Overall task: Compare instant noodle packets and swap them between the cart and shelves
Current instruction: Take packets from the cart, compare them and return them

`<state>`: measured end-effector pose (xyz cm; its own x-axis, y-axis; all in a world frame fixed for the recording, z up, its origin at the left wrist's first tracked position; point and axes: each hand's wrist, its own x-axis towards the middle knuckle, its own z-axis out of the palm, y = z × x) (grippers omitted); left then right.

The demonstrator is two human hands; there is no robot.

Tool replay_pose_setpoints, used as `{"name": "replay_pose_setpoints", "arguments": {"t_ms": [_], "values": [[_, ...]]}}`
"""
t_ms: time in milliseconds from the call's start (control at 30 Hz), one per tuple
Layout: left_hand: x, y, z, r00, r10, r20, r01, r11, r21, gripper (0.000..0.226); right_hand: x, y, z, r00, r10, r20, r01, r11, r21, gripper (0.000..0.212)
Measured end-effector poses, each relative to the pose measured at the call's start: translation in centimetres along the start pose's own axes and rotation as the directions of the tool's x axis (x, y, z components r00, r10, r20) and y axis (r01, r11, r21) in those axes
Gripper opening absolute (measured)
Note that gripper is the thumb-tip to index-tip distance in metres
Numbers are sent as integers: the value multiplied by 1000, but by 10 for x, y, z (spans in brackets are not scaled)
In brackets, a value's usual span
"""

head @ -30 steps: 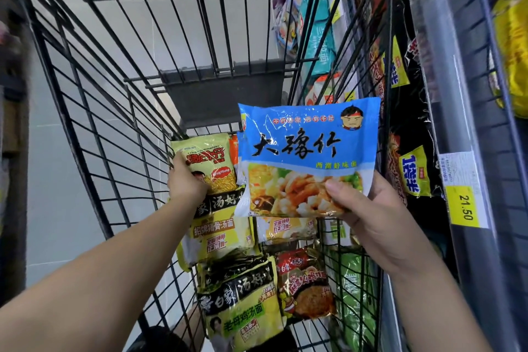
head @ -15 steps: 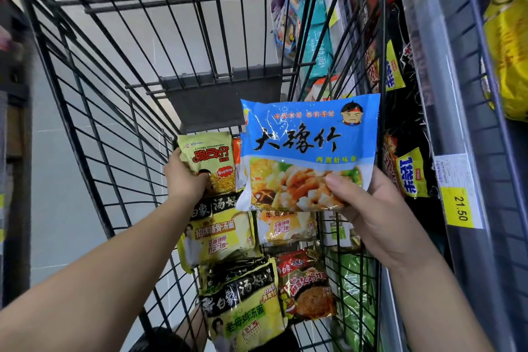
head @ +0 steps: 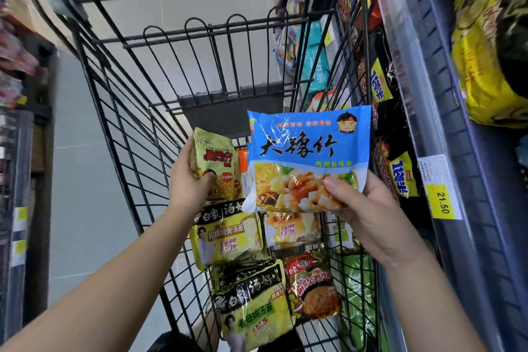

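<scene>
My right hand (head: 374, 217) holds a blue noodle packet (head: 308, 151) upright by its lower right corner, above the black wire cart (head: 125, 134). My left hand (head: 188, 180) grips a small pale green and yellow crispy noodle packet (head: 213, 160), lifted beside the blue one with its face toward me. Several other packets lie in the cart below: a yellow and black one (head: 228, 237), another yellow and black one (head: 254, 308), a red one (head: 311, 288). The shelves (head: 445, 111) stand on the right.
Yellow multi-packs (head: 488, 46) sit on the upper right shelf above a yellow price tag (head: 443, 201) reading 21.50. Dark packets with yellow labels (head: 400, 177) line the lower shelf beside the cart's right side. Another shelf unit (head: 20, 151) stands at the left.
My left hand has raised the small green packet out of the pile and turned it toward me. The blue packet stays in my right hand. The view has tilted down slightly.
</scene>
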<state>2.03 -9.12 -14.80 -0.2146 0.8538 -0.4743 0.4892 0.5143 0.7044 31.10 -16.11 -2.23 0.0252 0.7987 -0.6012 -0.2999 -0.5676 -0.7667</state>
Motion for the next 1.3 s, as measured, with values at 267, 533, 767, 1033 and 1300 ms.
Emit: {"name": "replay_pose_setpoints", "arguments": {"t_ms": [267,533,767,1033,1300], "values": [[-29,38,-41,989,138,54,-139,990,25,85,-21,-17,10,999,-37,25,38,998,-47,44],[-78,97,-106,971,213,112,-177,947,-268,58,-53,-45,19,995,-79,57,81,997,-22,48],[-122,161,-174,923,345,173,-243,868,-434,64,-91,-92,27,981,-182,65,183,983,-2,75],[-177,234,-234,801,585,130,-452,732,-510,68,-144,-154,43,922,-387,23,386,922,23,95],[-198,265,-283,674,726,135,-554,618,-557,72,-215,-181,72,845,-535,-1,534,844,-47,36]]}}
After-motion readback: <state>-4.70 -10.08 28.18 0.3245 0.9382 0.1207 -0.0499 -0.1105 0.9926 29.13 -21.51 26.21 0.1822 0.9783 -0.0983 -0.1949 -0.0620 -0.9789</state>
